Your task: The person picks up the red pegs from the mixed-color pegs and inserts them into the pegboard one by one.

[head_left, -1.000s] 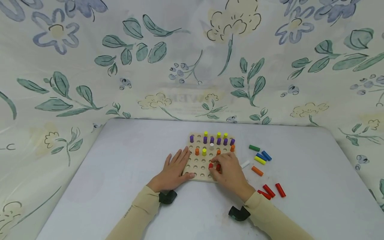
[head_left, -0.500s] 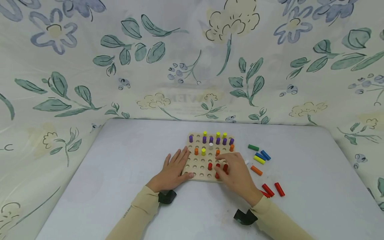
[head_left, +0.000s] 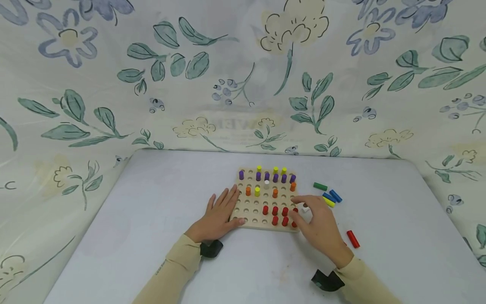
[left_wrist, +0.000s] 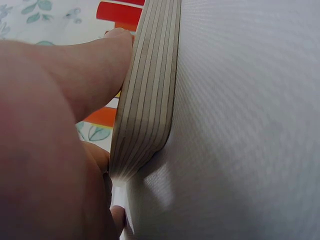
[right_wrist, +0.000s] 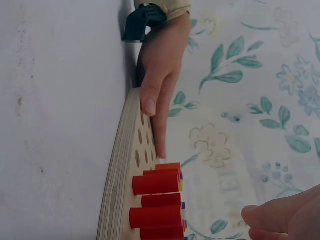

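Note:
A wooden pegboard (head_left: 250, 216) lies flat on the white table. My left hand (head_left: 214, 217) rests along its left edge, fingers straight and thumb at the near corner; in the left wrist view the thumb (left_wrist: 95, 70) overlaps the board's layered side. Red pegs (head_left: 285, 211) stand upright in two rows at the near right. My right hand (head_left: 322, 223) hovers by the right edge, thumb and index finger apart with nothing between them. The thumb partly hides a red peg in the head view. In the right wrist view the fingers (right_wrist: 275, 215) are apart from the visible red pegs (right_wrist: 157, 217).
Purple pegs (head_left: 275, 178), yellow pegs and a white peg (head_left: 266, 185) stand in the far rows, orange pegs (head_left: 275, 193) mid-board. Right of the board lie a green peg (head_left: 320, 186), two blue pegs (head_left: 336, 195), a yellow peg (head_left: 329, 202) and a red peg (head_left: 352, 239).
My right hand has moved right from the red pegs to the board's right edge, uncovering more of them and now covering some loose pegs. My left hand has stayed in place.

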`<action>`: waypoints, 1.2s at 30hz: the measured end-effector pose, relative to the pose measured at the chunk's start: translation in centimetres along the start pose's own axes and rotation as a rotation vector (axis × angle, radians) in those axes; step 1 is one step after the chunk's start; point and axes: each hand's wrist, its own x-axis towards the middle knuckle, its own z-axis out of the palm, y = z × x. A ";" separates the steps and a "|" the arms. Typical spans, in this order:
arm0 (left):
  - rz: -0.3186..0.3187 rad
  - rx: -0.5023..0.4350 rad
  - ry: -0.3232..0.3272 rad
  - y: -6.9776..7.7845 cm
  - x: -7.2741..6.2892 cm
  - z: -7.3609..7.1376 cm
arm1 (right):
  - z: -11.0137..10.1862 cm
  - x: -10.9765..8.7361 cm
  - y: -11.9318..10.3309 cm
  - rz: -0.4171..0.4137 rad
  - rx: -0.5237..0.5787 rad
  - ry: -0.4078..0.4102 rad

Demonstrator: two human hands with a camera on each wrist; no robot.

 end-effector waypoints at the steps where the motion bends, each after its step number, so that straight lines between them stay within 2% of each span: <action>1: -0.001 0.000 -0.001 0.0 0.0 0.0 | -0.2 -0.1 0.2 -0.002 -0.001 0.005; 7: -0.002 -0.003 0.000 0.0 0.0 -0.1 | -1.1 -0.7 1.3 -0.060 -0.024 0.080; 10: -0.001 -0.005 0.000 0.1 0.0 -0.1 | -1.6 -1.0 1.7 -0.062 -0.033 0.106; 23: 0.008 -0.007 0.001 -0.1 0.1 -0.1 | -2.8 -2.6 3.8 0.040 -0.084 0.151; 31: 0.002 -0.006 0.004 -0.1 0.0 0.0 | -3.8 -3.2 4.6 0.053 -0.103 0.181; 36: 0.000 0.001 -0.003 -0.1 0.0 0.0 | -4.3 -3.9 5.3 0.095 -0.109 0.188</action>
